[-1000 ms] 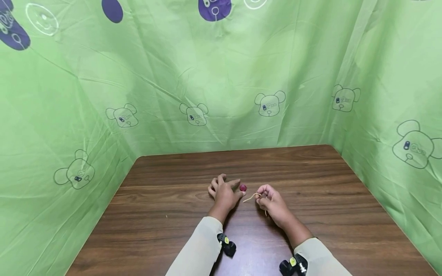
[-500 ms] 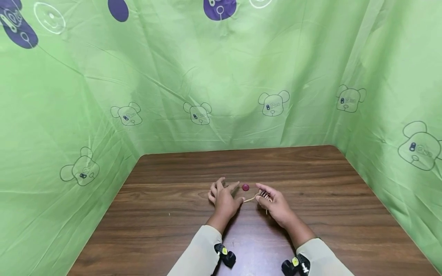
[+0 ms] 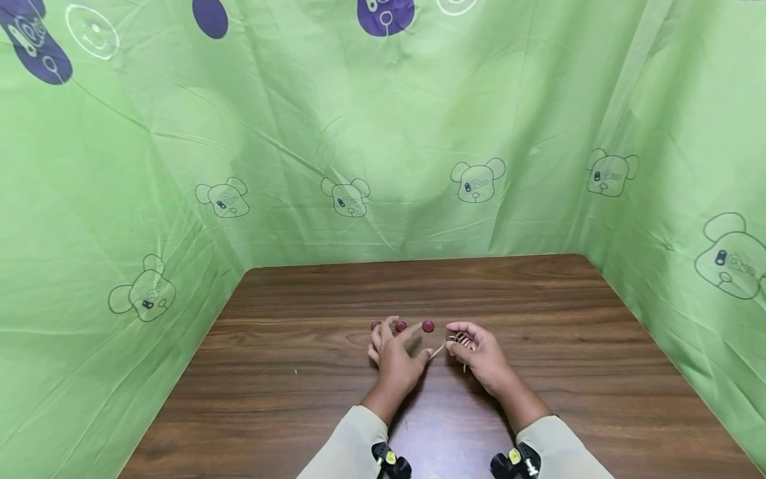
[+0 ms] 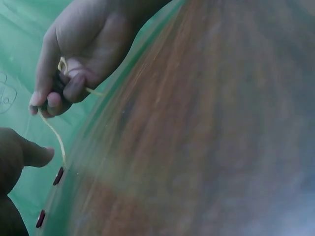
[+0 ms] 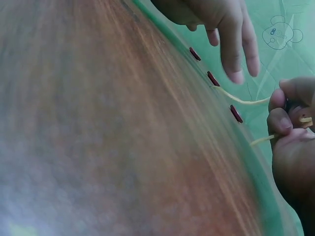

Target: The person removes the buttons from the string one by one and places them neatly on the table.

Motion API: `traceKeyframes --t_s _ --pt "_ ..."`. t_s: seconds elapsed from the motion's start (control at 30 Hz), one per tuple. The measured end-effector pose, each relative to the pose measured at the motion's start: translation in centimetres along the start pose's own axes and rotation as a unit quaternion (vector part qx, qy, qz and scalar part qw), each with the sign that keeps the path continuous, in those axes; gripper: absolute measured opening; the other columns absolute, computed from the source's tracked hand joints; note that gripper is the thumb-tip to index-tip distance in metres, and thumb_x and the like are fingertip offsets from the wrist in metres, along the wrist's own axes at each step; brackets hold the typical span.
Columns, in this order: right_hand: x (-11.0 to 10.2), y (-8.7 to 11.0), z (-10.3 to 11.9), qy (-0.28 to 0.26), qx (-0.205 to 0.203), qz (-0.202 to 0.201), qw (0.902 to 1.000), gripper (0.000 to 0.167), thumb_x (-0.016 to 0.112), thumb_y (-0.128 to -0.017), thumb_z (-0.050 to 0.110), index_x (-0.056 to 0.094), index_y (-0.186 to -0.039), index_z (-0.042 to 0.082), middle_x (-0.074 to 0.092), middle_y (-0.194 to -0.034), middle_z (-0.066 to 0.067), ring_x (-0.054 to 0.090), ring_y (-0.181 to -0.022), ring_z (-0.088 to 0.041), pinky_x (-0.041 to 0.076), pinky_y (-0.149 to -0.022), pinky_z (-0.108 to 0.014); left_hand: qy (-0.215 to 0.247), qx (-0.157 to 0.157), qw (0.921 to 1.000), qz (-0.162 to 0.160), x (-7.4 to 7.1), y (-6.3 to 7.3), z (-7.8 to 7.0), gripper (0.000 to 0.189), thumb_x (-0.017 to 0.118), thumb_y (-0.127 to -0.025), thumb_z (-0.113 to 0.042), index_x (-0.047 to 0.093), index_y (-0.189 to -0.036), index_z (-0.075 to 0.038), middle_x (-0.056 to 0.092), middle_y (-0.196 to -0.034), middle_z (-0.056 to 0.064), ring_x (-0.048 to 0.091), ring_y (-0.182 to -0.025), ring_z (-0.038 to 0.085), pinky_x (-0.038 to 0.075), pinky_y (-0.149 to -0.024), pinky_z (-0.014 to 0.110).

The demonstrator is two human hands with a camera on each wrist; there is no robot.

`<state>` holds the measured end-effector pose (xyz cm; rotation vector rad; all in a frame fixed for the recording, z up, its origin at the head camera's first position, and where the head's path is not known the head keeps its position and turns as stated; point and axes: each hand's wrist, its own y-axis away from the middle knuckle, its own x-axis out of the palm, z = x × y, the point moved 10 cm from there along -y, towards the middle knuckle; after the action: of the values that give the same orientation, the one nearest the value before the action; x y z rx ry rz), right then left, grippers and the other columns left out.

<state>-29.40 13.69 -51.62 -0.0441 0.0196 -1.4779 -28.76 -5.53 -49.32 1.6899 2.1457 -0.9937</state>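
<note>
In the head view my right hand (image 3: 481,359) pinches a thin yellow cord (image 3: 438,350) between thumb and fingers. A small dark-and-pale striped piece (image 3: 462,340) shows inside its grasp, mostly hidden by the fingers. The cord's loose end reaches toward my left thumb. My left hand (image 3: 397,362) is spread with fingers apart; in the left wrist view its thumb (image 4: 39,155) stands beside the cord (image 4: 58,137). Dark red round discs lie beyond the hands: one right (image 3: 427,326), one past the left fingers (image 3: 401,326), and one partly hidden by them (image 3: 376,325).
The brown wood-grain table (image 3: 269,399) spreads under both hands. A green printed cloth (image 3: 407,133) hangs around its back and sides. Wrist cameras sit at both cuffs, the left one (image 3: 391,459) and the right one (image 3: 514,460). A tiny pale speck (image 3: 296,371) lies at left.
My left hand has drawn back toward me, and more red discs show past its fingers. My right fingers have loosened, exposing the striped piece; they still pinch the cord. The head view has shifted slightly.
</note>
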Motion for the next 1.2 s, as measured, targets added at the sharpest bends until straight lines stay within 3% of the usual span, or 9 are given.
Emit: traceKeyframes --t_s 0.17,0.33,0.6,0.77,0.9,1.0,1.2 --pt "0.0 0.1 0.2 0.027 -0.014 0.007 0.9995 0.044 0.072 -0.096 -0.007 0.063 -0.138 -0.014 0.073 -0.1 -0.003 0.06 -0.069 -0.004 0.051 -0.057 -0.022 0.01 0.017 0.9998 -0.003 -0.4 0.9 -0.5 0.052 0.098 -0.074 -0.014 0.084 -0.124 -0.024 0.057 -0.15 0.016 0.037 -0.146 0.043 0.03 -0.101 0.063" --pt "0.0 0.2 0.1 0.014 -0.011 0.02 0.9996 0.045 0.071 -0.096 -0.006 0.061 -0.139 -0.017 0.072 -0.094 0.005 0.062 -0.07 -0.003 0.051 -0.059 -0.02 0.023 0.033 0.9992 -0.009 -0.8 1.7 -1.0 0.051 0.096 -0.076 -0.014 0.083 -0.125 -0.022 0.058 -0.147 0.016 0.039 -0.143 0.041 0.032 -0.097 0.059" --pt "0.7 0.3 -0.1 0.015 -0.005 0.046 0.9988 0.045 0.072 -0.1 0.001 0.06 -0.139 -0.017 0.066 -0.079 0.007 0.06 -0.066 -0.004 0.048 -0.056 -0.019 0.047 0.022 0.9986 0.004 -1.5 2.5 -0.9 0.047 0.093 -0.081 -0.015 0.082 -0.126 -0.019 0.061 -0.142 0.014 0.044 -0.136 0.037 0.034 -0.104 0.062" --pt "1.1 0.3 -0.5 0.024 -0.006 0.063 0.9977 0.046 0.074 -0.1 0.004 0.061 -0.14 -0.016 0.06 -0.076 0.01 0.051 -0.059 -0.002 0.043 -0.053 -0.019 0.057 0.025 0.998 0.009 -1.7 2.7 -0.9 0.043 0.092 -0.084 -0.014 0.082 -0.125 -0.019 0.067 -0.128 0.01 0.05 -0.123 0.028 0.035 -0.103 0.054" --pt "1.4 0.4 -0.6 0.01 -0.005 0.077 0.997 0.05 0.074 -0.098 0.0 0.054 -0.141 -0.017 0.066 -0.087 0.009 0.049 -0.058 -0.002 0.042 -0.054 -0.019 0.069 0.036 0.997 0.007 -1.8 2.9 -1.1 0.042 0.092 -0.084 -0.013 0.083 -0.125 -0.017 0.07 -0.117 0.008 0.058 -0.112 0.024 0.044 -0.1 0.046" --pt "1.4 0.3 -0.6 -0.005 -0.001 0.074 0.9972 0.047 0.075 -0.096 -0.002 0.051 -0.134 -0.016 0.07 -0.094 0.009 0.05 -0.059 -0.003 0.042 -0.054 -0.018 0.083 0.052 0.9952 0.002 -2.0 2.9 -1.4 0.041 0.092 -0.085 -0.012 0.082 -0.125 -0.013 0.071 -0.108 0.012 0.064 -0.103 0.025 0.051 -0.093 0.039" --pt "1.5 0.4 -0.6 0.013 0.004 0.081 0.9966 0.039 0.078 -0.096 0.001 0.06 -0.126 -0.014 0.068 -0.083 0.01 0.05 -0.059 -0.003 0.041 -0.053 -0.019 0.121 0.089 0.9886 0.006 -2.0 2.8 -2.0 0.036 0.09 -0.087 -0.008 0.08 -0.121 -0.004 0.069 -0.089 0.017 0.065 -0.08 0.03 0.052 -0.074 0.026"
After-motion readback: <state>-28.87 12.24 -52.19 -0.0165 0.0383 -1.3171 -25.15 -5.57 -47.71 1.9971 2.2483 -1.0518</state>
